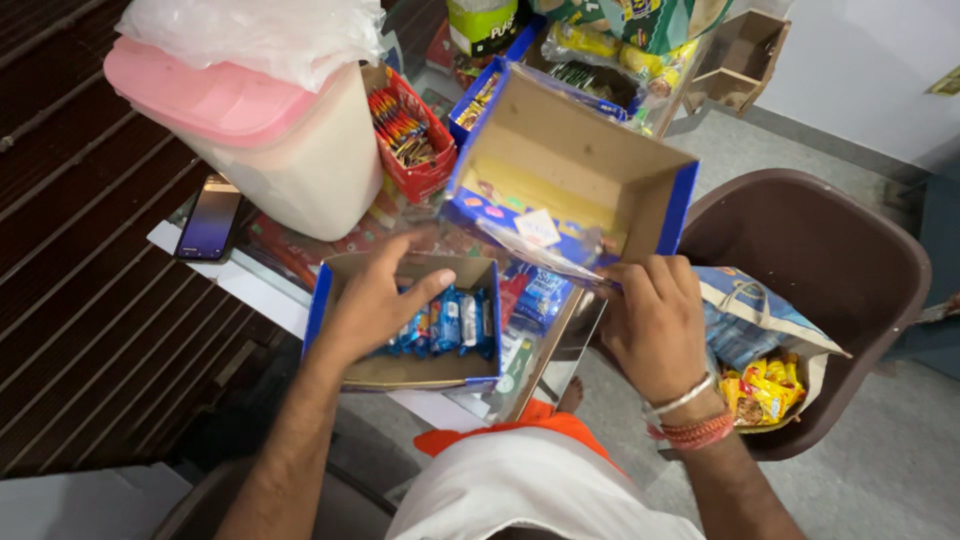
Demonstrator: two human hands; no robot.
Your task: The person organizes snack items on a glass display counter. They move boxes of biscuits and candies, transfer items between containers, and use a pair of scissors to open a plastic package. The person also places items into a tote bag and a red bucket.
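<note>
Right hand [655, 325] pinches tilted empty blue carton [570, 180] w/ loose wrap; could slip. Left hand [375, 300] spread open in biscuit box [405, 325].

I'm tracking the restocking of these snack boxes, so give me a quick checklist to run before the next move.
1. Left hand rests in the lower box: ok.
2. Blue packets stand in a row inside it: ok.
3. Right hand grips the upper box at its clear wrap: ok.
4. Upper box is empty: ok.
5. Upper box level: not ok, tilted.
6. Phone secure at the table edge: cannot tell.
</note>
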